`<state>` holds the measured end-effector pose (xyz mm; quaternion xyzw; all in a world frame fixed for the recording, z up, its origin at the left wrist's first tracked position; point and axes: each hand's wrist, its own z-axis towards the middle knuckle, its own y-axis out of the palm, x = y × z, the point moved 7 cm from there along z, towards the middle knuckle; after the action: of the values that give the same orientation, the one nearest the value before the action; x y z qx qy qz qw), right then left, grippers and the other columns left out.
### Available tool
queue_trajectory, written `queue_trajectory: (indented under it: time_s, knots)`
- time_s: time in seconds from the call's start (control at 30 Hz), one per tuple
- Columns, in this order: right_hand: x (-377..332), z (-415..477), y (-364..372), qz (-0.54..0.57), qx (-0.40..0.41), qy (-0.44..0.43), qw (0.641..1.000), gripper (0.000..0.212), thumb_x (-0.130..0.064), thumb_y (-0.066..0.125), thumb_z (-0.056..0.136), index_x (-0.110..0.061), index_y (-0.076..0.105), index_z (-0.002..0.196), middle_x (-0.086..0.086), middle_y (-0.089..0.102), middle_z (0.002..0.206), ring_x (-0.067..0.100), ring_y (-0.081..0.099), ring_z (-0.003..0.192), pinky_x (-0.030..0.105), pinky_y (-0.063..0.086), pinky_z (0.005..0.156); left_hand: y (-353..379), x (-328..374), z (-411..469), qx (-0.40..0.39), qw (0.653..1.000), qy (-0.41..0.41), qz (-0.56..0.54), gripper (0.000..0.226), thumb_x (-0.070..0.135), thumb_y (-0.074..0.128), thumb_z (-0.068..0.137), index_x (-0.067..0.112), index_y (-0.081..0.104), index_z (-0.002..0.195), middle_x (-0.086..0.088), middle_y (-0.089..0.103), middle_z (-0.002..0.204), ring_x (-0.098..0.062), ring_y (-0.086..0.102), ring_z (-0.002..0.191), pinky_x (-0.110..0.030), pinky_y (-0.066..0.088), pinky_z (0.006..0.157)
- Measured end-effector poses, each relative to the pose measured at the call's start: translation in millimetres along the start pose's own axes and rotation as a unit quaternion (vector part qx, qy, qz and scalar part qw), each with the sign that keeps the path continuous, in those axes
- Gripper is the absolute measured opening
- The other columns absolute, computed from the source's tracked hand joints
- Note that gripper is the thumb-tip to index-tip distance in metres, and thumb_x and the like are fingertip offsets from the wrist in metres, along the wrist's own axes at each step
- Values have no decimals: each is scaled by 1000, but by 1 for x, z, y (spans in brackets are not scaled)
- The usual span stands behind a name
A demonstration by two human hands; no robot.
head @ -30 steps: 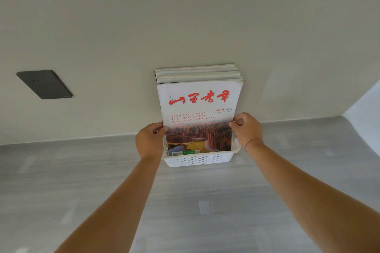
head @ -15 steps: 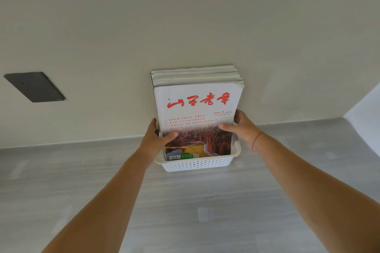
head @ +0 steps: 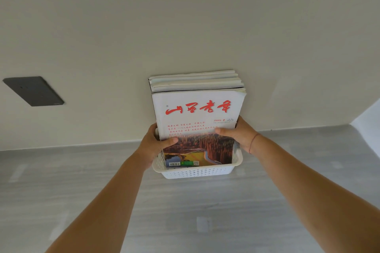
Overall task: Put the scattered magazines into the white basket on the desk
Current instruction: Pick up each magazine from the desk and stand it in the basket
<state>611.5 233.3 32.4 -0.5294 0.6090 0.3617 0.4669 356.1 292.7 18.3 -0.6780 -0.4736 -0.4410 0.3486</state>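
Observation:
A white perforated basket (head: 197,171) sits on the grey desk against the wall. Several magazines (head: 197,109) stand upright in it, leaning back on the wall; the front one has a white cover with red characters and a landscape photo. My left hand (head: 155,144) grips the stack's left edge, thumb across the front cover. My right hand (head: 236,132) grips the right edge, thumb on the cover too. A thin red string circles my right wrist.
A dark grey wall plate (head: 34,91) is set in the cream wall at the left. The grey desk surface (head: 185,211) stretches in front of the basket. A white panel (head: 370,127) stands at the far right.
Both hands shifted from the basket's rim up onto the sides of the magazine stack, thumbs now over the front cover. The stack sits a bit straighter.

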Motion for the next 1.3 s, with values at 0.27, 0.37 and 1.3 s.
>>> queue_trajectory:
  time_s: [0.27, 0.37, 1.3]
  knots:
    - [16, -60, -36, -8, 78, -17, 997, 62, -13, 79, 69, -17, 51, 124, 7, 63, 124, 29, 56, 117, 58, 45, 97, 44, -6, -19, -52, 999, -2, 12, 75, 9, 82, 63, 22, 45, 126, -6, 62, 120, -31, 57, 112, -59, 49, 89]
    - [24, -99, -67, 4, 121, -22, 992, 62, -11, 79, 70, -17, 50, 124, 6, 63, 122, 27, 58, 114, 55, 48, 95, 82, -6, -25, -102, 994, 10, 34, 74, 10, 83, 63, 23, 45, 126, -5, 62, 119, -29, 59, 109, -57, 51, 88]
    - [179, -482, -316, 170, 678, 16, 715, 58, -22, 80, 69, -23, 48, 117, -2, 62, 111, 25, 58, 104, 50, 51, 92, 594, -24, -183, -571, 760, 81, 300, 74, 21, 82, 66, 30, 44, 128, 1, 59, 125, -25, 53, 116, -54, 40, 99]
